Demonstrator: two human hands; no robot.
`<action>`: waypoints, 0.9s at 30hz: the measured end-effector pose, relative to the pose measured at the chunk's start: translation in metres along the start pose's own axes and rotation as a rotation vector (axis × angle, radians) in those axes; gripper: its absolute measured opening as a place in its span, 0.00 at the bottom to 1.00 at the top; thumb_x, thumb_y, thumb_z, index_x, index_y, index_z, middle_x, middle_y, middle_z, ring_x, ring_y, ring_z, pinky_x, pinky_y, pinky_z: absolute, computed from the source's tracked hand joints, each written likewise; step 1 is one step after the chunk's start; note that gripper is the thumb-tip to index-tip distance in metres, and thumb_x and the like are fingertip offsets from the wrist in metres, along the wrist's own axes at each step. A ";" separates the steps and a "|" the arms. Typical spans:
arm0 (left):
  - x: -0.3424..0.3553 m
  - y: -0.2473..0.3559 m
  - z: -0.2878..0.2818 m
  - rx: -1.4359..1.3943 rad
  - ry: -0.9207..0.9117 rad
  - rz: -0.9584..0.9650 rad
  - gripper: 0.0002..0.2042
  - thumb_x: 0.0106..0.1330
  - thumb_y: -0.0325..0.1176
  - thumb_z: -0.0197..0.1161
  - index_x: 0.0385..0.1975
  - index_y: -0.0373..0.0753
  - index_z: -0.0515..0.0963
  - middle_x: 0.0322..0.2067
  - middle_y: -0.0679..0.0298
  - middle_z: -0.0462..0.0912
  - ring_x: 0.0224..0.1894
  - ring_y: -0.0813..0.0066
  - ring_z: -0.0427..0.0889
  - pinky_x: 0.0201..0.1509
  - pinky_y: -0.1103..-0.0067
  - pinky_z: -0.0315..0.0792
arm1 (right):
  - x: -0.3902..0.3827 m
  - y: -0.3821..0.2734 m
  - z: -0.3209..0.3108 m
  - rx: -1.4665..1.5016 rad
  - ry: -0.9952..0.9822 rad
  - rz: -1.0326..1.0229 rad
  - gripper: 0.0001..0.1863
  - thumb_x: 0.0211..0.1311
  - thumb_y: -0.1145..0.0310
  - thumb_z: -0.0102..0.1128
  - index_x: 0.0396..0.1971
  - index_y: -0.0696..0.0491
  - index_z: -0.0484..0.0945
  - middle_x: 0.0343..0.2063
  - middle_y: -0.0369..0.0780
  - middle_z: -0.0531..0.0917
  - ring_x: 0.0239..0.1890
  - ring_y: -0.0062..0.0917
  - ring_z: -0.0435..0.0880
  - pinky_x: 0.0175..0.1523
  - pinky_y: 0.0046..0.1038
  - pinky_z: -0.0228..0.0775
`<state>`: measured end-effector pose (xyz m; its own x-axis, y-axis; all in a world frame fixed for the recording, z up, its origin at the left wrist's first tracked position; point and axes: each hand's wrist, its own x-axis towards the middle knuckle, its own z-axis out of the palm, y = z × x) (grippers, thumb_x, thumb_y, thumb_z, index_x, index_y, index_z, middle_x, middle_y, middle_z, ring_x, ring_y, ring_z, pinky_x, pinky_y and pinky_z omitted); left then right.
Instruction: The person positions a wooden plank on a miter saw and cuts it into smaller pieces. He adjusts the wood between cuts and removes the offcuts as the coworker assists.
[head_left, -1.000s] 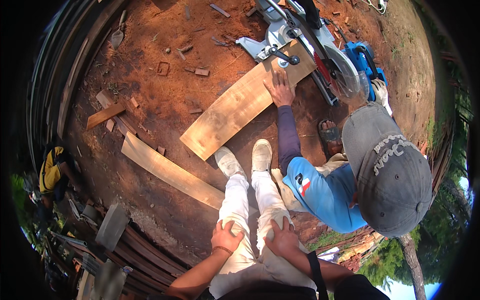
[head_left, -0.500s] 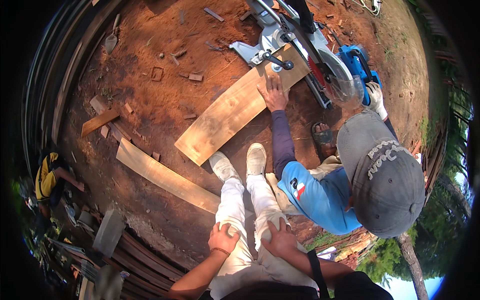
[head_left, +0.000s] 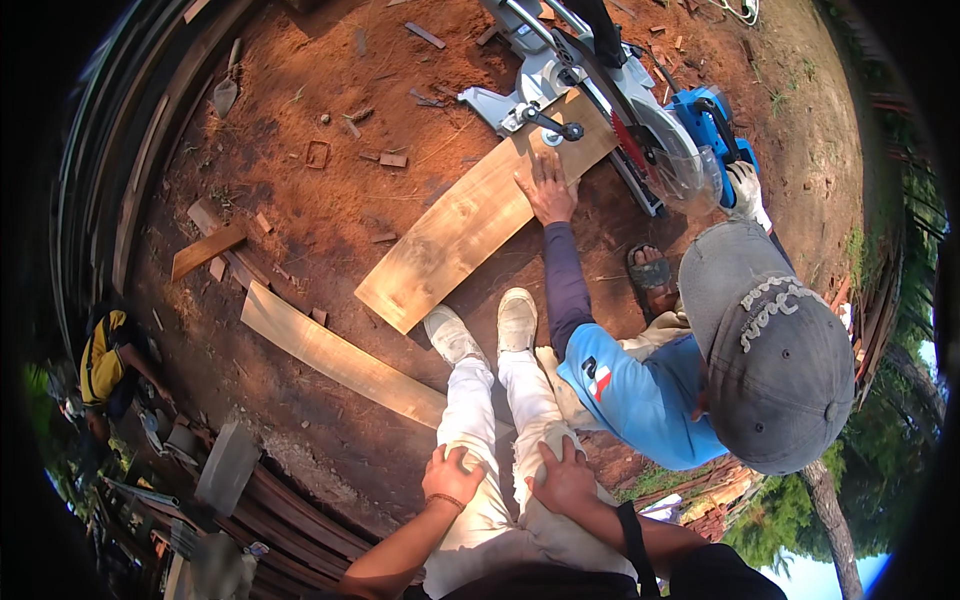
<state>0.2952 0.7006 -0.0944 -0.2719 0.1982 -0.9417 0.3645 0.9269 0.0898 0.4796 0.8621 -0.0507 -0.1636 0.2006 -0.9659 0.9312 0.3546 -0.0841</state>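
Observation:
My left hand (head_left: 454, 474) rests on my left knee, and a bracelet circles its wrist. On the other knee lies my right hand (head_left: 563, 480). Both hold nothing; thumbs stand apart and fingers drape over the light trousers (head_left: 472, 405), fingertips partly hidden. Ahead, a wide wooden board (head_left: 450, 245) reaches under the clamp of a miter saw (head_left: 640, 120). A co-worker's bare left hand (head_left: 548, 188) presses flat on that board. The co-worker's gloved right hand (head_left: 746, 192) is at the saw's blue body (head_left: 712, 125). The red blade (head_left: 632, 145) is at the board's far end.
A narrow curved plank (head_left: 340, 355) lies on the ground left of my shoes. Offcuts (head_left: 208, 250) and reddish sawdust are scattered beyond it. A trowel (head_left: 226, 92) lies near stacked boards at far left. Another person in yellow (head_left: 103, 360) is at the left edge.
The view has shifted slightly, so the ground things sit a little farther right. My hands stay on my knees, and the co-worker's hands keep their places on the board and at the saw.

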 end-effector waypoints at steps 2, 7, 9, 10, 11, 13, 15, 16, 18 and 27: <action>-0.001 0.000 0.002 0.000 0.010 0.010 0.31 0.60 0.58 0.70 0.61 0.50 0.83 0.71 0.46 0.71 0.70 0.45 0.75 0.72 0.59 0.73 | -0.001 0.001 0.000 0.001 -0.002 -0.004 0.46 0.63 0.38 0.67 0.79 0.39 0.65 0.76 0.58 0.61 0.69 0.60 0.72 0.69 0.54 0.72; -0.003 -0.002 0.008 -0.020 0.009 0.003 0.31 0.60 0.57 0.70 0.61 0.50 0.83 0.72 0.46 0.71 0.71 0.44 0.74 0.72 0.59 0.72 | -0.002 0.002 -0.001 -0.030 -0.028 -0.007 0.47 0.63 0.39 0.68 0.79 0.39 0.64 0.76 0.58 0.60 0.70 0.61 0.72 0.69 0.54 0.72; -0.003 -0.002 0.010 -0.024 0.014 0.003 0.31 0.60 0.57 0.70 0.61 0.50 0.83 0.72 0.46 0.71 0.71 0.44 0.73 0.72 0.59 0.72 | -0.002 0.002 -0.003 -0.034 -0.019 -0.010 0.47 0.63 0.39 0.68 0.79 0.39 0.64 0.76 0.59 0.60 0.70 0.61 0.72 0.69 0.54 0.72; -0.003 -0.002 0.011 -0.028 0.017 0.002 0.31 0.60 0.57 0.70 0.61 0.50 0.83 0.72 0.46 0.71 0.71 0.44 0.73 0.72 0.59 0.72 | -0.002 0.002 -0.003 -0.046 -0.010 -0.011 0.47 0.63 0.39 0.68 0.79 0.39 0.64 0.76 0.59 0.60 0.70 0.61 0.72 0.69 0.54 0.73; -0.003 -0.002 0.012 -0.036 0.025 0.008 0.31 0.60 0.57 0.70 0.62 0.50 0.83 0.72 0.46 0.71 0.71 0.44 0.73 0.72 0.59 0.72 | -0.002 0.002 -0.004 -0.035 -0.017 -0.011 0.47 0.63 0.39 0.68 0.79 0.39 0.64 0.76 0.59 0.60 0.70 0.61 0.71 0.69 0.54 0.73; -0.004 -0.002 0.013 -0.036 0.012 -0.003 0.31 0.60 0.57 0.70 0.62 0.50 0.83 0.72 0.46 0.71 0.71 0.44 0.73 0.72 0.58 0.72 | -0.002 0.002 -0.006 -0.032 -0.029 -0.001 0.46 0.63 0.39 0.68 0.79 0.39 0.64 0.77 0.59 0.60 0.70 0.62 0.71 0.69 0.53 0.73; -0.003 -0.001 0.013 -0.039 0.011 -0.002 0.31 0.60 0.57 0.69 0.62 0.50 0.83 0.72 0.46 0.70 0.71 0.43 0.73 0.72 0.58 0.72 | -0.002 0.003 -0.008 -0.019 -0.033 -0.005 0.46 0.63 0.39 0.68 0.79 0.39 0.64 0.77 0.59 0.60 0.70 0.62 0.71 0.70 0.53 0.73; -0.003 -0.001 0.013 -0.039 0.010 -0.002 0.31 0.60 0.57 0.69 0.62 0.50 0.83 0.72 0.46 0.70 0.71 0.43 0.73 0.72 0.58 0.72 | -0.002 0.003 -0.008 -0.019 -0.037 -0.001 0.46 0.63 0.40 0.68 0.79 0.39 0.64 0.77 0.59 0.60 0.70 0.62 0.71 0.70 0.53 0.73; -0.004 -0.001 0.013 -0.041 0.008 0.000 0.31 0.60 0.58 0.69 0.62 0.50 0.83 0.72 0.46 0.70 0.71 0.42 0.73 0.72 0.57 0.72 | -0.002 0.002 -0.009 -0.018 -0.041 -0.001 0.46 0.63 0.40 0.67 0.79 0.38 0.64 0.77 0.59 0.59 0.71 0.62 0.71 0.70 0.53 0.73; -0.005 -0.005 0.015 -0.048 0.010 0.009 0.31 0.60 0.58 0.69 0.62 0.49 0.83 0.72 0.45 0.70 0.71 0.41 0.72 0.73 0.57 0.72 | -0.003 -0.001 -0.008 -0.046 -0.057 0.014 0.47 0.63 0.39 0.67 0.79 0.38 0.63 0.78 0.58 0.58 0.72 0.60 0.70 0.71 0.52 0.71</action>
<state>0.3082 0.6905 -0.0953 -0.2781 0.2095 -0.9374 0.3243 0.9391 0.1137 0.4762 0.8683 -0.0455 -0.1306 0.1536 -0.9795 0.9172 0.3938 -0.0606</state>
